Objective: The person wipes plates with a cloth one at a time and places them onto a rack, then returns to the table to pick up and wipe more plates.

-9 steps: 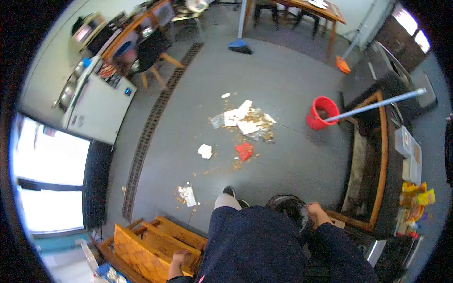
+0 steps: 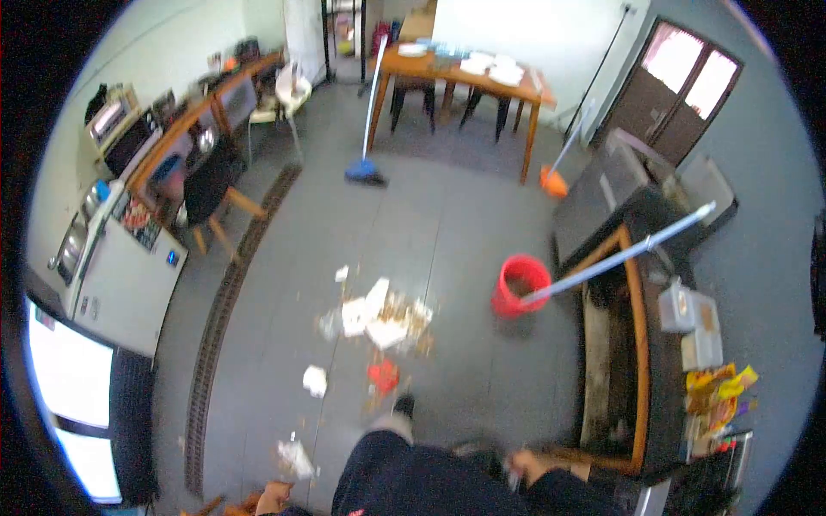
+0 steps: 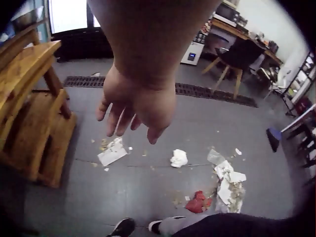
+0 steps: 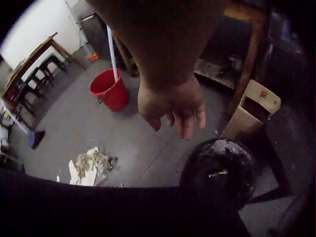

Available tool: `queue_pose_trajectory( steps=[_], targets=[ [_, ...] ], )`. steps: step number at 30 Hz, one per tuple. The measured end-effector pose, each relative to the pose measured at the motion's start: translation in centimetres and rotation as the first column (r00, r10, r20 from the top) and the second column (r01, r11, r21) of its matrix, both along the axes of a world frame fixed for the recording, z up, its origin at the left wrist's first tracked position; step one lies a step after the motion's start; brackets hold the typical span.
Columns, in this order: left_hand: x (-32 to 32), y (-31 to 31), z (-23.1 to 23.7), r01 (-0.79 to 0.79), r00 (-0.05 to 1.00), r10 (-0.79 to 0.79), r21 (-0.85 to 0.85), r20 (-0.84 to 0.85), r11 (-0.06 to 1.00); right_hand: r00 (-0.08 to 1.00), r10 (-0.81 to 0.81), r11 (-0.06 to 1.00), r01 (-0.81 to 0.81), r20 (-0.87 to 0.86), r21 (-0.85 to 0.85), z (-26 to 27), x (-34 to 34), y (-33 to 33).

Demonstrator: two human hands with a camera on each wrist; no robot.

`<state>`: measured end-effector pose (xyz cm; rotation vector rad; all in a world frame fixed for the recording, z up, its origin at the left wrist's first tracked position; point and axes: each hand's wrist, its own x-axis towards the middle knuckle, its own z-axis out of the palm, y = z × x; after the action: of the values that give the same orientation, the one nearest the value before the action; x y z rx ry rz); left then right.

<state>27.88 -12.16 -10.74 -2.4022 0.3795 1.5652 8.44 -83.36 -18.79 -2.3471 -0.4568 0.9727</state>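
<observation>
My left hand (image 3: 140, 106) hangs with loose fingers above the grey floor and holds nothing. In the head view the same hand (image 2: 275, 497) is at the lower edge. The fingers of my right hand (image 4: 173, 106) hang relaxed too, beside a round black container (image 4: 217, 170) with a small metal handle on top. Ahead on the floor lies a heap of white paper and brown scraps (image 2: 383, 322). Nearer are a red crumpled wrapper (image 2: 384, 375), a white crumpled paper (image 2: 315, 381) and a flat white piece (image 2: 295, 460) among crumbs.
A red bucket (image 2: 508, 303) with a long pale handle leaning from it stands right of the heap. A blue broom (image 2: 366, 172) and an orange dustpan (image 2: 553, 182) are near the wooden table (image 2: 469, 64). A floor drain (image 2: 228, 310) runs along the left. Wooden steps (image 3: 34, 133) stand beside my left hand.
The head view has tilted up and swung right, so the floor litter and bucket sit lower and further left. Both hands appear lower in it.
</observation>
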Motion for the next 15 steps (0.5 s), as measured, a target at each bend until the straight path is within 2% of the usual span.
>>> queue_pose_trajectory(
  steps=[1,2,3,4,5,6,7,8,9,11,12,13,14,15],
  targets=[
    [3.6,-0.8,-2.2,-0.020,0.998,0.021,-0.025,0.059,0.999,0.958,-0.243,0.970,0.235,-0.155,-0.066,1.9,1.8,-0.5],
    [7.7,-2.0,-3.9,-0.050,0.991,0.056,-0.055,0.125,0.997,0.733,-0.590,0.803,0.575,-0.340,-0.156,5.5,4.3,-0.1],
    [11.9,-3.7,-5.6,-0.101,0.975,0.118,-0.099,0.189,0.990,0.402,-0.804,0.533,0.813,-0.438,-0.232,9.6,6.9,0.2],
    [15.9,-5.8,-7.4,-0.200,0.941,0.237,-0.166,0.243,0.966,0.158,-0.863,0.302,0.923,-0.480,-0.240,13.6,9.0,0.4],
    [20.3,-9.9,-5.5,-0.472,0.830,0.520,-0.239,0.204,0.848,-0.049,-0.850,0.073,0.975,-0.525,-0.209,17.1,10.8,0.6],
    [25.0,-16.0,0.2,-0.689,0.633,0.755,-0.319,0.171,0.650,-0.169,-0.796,-0.093,0.983,-0.582,-0.159,20.1,12.2,0.8],
    [28.8,-17.7,-3.6,-0.467,0.765,0.601,-0.445,0.229,0.764,-0.256,-0.742,-0.228,0.965,-0.620,-0.126,22.6,13.8,0.8],
    [30.8,-24.9,6.2,-0.519,0.695,0.673,-0.472,0.252,0.713,-0.312,-0.708,-0.318,0.942,-0.633,-0.109,25.1,15.2,1.0],
    [33.0,-29.2,9.6,-0.500,0.699,0.662,-0.479,0.268,0.722,-0.303,-0.796,-0.286,0.951,-0.524,-0.116,23.8,17.0,-0.8],
    [37.8,-35.0,9.2,-0.333,0.843,0.498,-0.531,0.203,0.780,-0.201,-0.953,-0.150,0.963,-0.225,-0.225,21.6,19.6,-3.7],
    [39.4,-37.6,8.0,-0.283,0.854,0.467,-0.550,0.229,0.786,-0.180,-0.966,-0.132,0.961,-0.185,-0.245,21.8,20.9,-4.8],
    [41.0,-40.2,7.4,-0.228,0.860,0.438,-0.570,0.262,0.789,-0.179,-0.957,-0.126,0.965,-0.227,-0.229,22.7,21.9,-5.9],
    [42.6,-43.1,7.5,-0.241,0.893,0.401,-0.534,0.205,0.810,-0.151,-0.961,-0.116,0.980,-0.232,-0.160,18.9,20.9,-8.0],
    [43.9,-45.4,7.3,-0.152,0.925,0.308,-0.526,0.224,0.837,-0.123,-0.964,-0.104,0.991,-0.236,-0.090,14.7,19.6,-10.4]
  ],
)
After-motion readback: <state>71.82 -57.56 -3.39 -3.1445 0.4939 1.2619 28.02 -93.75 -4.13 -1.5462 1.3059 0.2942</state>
